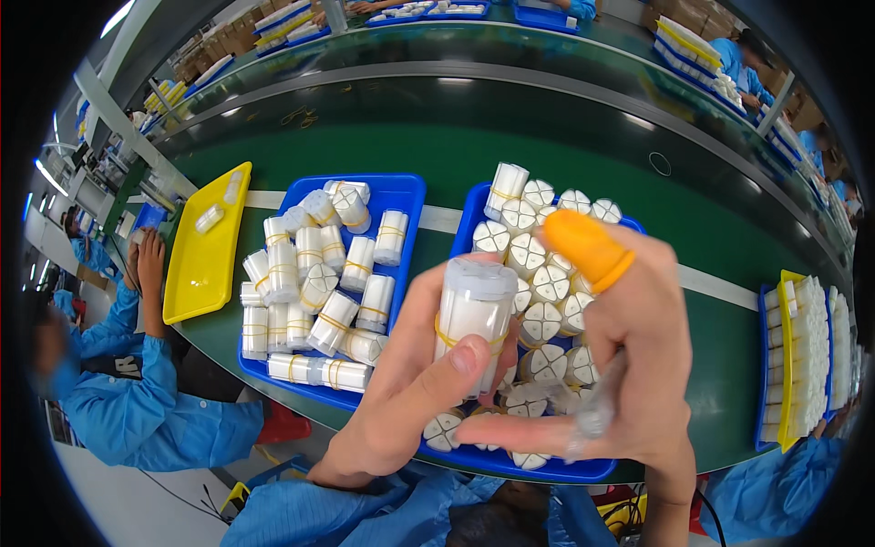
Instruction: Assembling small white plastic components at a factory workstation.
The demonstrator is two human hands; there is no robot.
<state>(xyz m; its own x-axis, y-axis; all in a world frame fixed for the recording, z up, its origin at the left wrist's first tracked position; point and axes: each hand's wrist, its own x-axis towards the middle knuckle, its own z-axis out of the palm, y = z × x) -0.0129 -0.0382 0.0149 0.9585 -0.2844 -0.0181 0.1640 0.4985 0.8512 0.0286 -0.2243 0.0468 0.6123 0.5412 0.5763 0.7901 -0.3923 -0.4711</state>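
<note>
My left hand (394,401) is closed around a bundle of white tubes (476,314) with a clear plastic cap-like top and a yellow rubber band. The bundle stands nearly upright above the near side of a blue tray (583,471). Just right of it, my right hand (652,342) is open, index finger and thumb spread wide apart. An orange finger cot (583,248) covers that index finger, and crumpled clear plastic (594,415) clings around the thumb. Several white bundles (541,321) stand on end in the tray below, partly hidden by my hands.
Left of me, another blue tray (410,196) holds several banded bundles, mostly lying or leaning. Beside it a yellow tray (199,290) carries a few pieces, near a co-worker's hands (149,260). Filled, stacked trays (786,360) stand at the right. A green belt (365,123) runs behind.
</note>
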